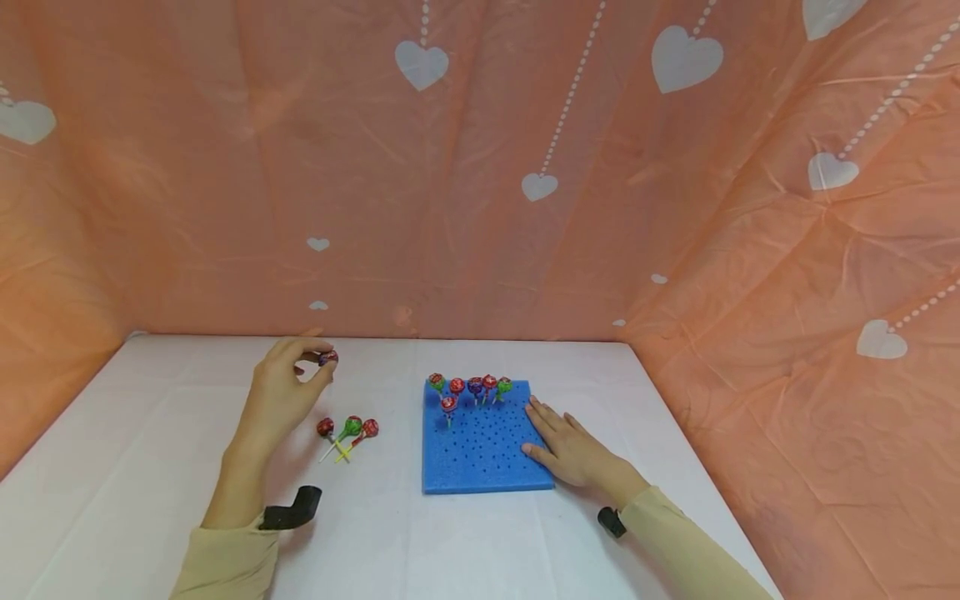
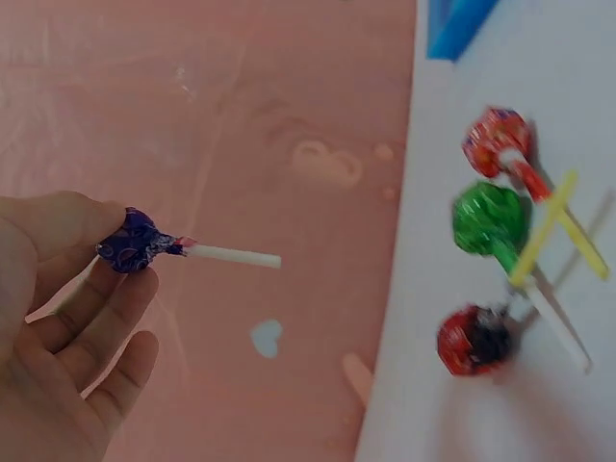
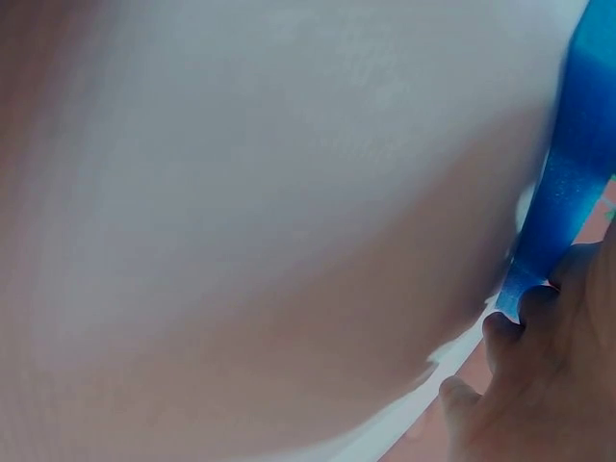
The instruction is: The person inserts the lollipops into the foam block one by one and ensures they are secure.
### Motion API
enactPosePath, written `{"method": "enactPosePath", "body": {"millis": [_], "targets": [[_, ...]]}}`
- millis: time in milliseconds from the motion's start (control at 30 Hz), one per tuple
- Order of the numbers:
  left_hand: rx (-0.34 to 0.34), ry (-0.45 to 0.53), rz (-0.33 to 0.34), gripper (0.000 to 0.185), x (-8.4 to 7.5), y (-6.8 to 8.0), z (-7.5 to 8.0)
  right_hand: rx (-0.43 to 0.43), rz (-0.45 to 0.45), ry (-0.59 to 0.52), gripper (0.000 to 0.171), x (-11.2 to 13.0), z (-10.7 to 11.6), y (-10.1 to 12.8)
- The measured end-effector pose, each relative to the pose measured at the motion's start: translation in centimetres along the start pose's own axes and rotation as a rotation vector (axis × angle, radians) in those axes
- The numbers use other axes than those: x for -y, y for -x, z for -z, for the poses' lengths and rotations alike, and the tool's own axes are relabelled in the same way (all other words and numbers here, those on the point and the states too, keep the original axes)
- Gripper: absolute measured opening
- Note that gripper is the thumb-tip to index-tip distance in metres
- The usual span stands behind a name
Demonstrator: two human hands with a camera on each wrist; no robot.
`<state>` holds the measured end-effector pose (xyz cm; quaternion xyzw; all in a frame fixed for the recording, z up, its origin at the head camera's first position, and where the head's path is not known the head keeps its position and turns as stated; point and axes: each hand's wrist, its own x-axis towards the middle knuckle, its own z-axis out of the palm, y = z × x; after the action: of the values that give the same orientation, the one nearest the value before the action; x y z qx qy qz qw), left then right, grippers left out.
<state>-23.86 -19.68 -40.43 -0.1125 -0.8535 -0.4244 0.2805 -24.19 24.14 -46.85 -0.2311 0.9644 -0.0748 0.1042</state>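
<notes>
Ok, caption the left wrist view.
Left hand pinches a purple lollipop; three lollipops lie on the white table.

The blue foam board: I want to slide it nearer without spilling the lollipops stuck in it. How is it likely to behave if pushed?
The blue foam board looks thick, so probably light and a bit squashy. It may slide easily on the white table; the right hand lies flat on its edge. The standing lollipops crowd the far edge and might wobble if jerked.

- Foam board [image 1: 480, 454] lies on table [image 1: 150, 467], right of centre.
- Six lollipops [image 1: 476, 387] stand along board's far edge.
- Three loose lollipops [image 1: 348, 431] lie on table, left of board.
- Backdrop [image 1: 480, 167] stands behind table.
</notes>
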Motion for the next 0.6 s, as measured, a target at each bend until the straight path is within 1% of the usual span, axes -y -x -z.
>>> {"method": "enactPosePath", "body": {"millis": [167, 333, 433, 600], "targets": [[-0.019, 0.035, -0.016, 0.022, -1.4, -0.1, -0.3, -0.001, -0.001, -0.003, 0.080, 0.0, 0.0, 0.0], [-0.021, 0.092, -0.043, 0.022, -2.5, -0.1, -1.0, -0.001, 0.001, -0.003, 0.080, 0.0, 0.0, 0.0], [-0.002, 0.122, -0.042, 0.021, -3.0, -0.1, -1.7, -0.001, 0.003, 0.000, 0.080, 0.0, 0.0, 0.0], [0.049, 0.142, -0.012, 0.020, -3.8, 0.0, -2.8, -0.004, 0.005, 0.010, 0.080, -0.1, -0.1, 0.0]]}}
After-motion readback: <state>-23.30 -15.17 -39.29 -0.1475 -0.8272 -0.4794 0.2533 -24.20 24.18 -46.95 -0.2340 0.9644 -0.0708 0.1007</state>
